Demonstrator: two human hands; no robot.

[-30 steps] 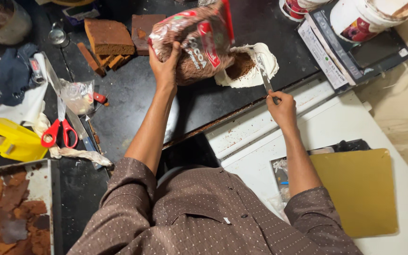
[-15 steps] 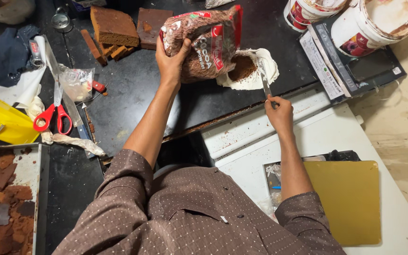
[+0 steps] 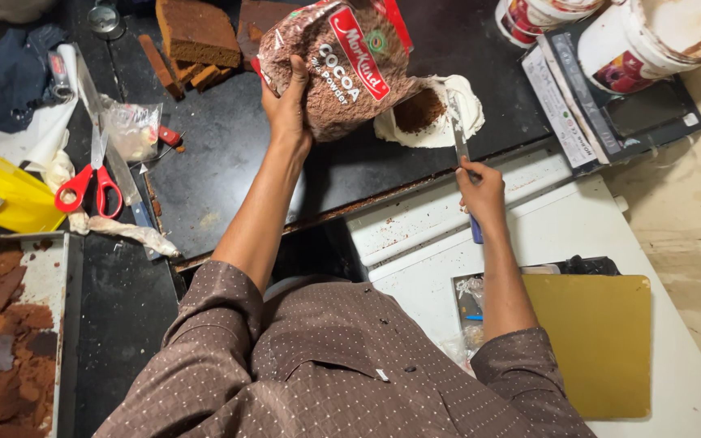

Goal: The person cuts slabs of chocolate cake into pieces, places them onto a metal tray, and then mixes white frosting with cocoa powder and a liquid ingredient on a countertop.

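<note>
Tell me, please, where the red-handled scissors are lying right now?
The scissors lie on the dark counter at the left of the head view, between the yellow box and a long knife.

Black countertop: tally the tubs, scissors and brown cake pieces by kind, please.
White plastic tubs with lids: 2
Red-handled scissors: 1
Large brown cake blocks: 1
Thin brown cake strips: about 3, partly hidden
Total: about 7

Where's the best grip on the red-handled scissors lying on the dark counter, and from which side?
Probably take the red-handled scissors by the two red loops, coming from the near, counter-edge side. They lie flat, handles toward the person and blades pointing away toward a clear plastic bag, so the loops are the safe, open end.
</note>
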